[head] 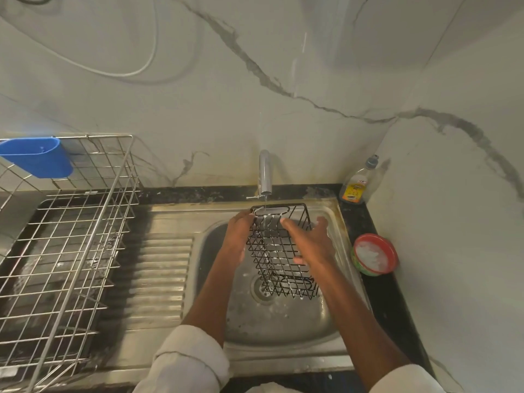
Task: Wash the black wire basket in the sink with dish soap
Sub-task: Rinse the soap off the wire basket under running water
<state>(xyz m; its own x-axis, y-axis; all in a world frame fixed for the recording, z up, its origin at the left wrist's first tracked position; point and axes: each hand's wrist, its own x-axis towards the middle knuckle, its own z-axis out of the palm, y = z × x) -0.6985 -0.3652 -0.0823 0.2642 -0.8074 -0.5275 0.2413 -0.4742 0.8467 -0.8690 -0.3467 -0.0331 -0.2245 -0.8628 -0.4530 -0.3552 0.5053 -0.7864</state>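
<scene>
The black wire basket (280,251) is up over the sink (283,321), tipped on its end under the tap (265,173). Water runs down onto its top edge. The left hand (236,239) grips the basket's left side with curled fingers. The right hand (310,242) lies flat on the wires, fingers straight and spread. A soap bottle (357,184) stands on the worktop (380,293) in the corner, near a small bowl (374,255).

Black wire basket (280,251) wet metal; sink (283,321) dull steel.
</scene>
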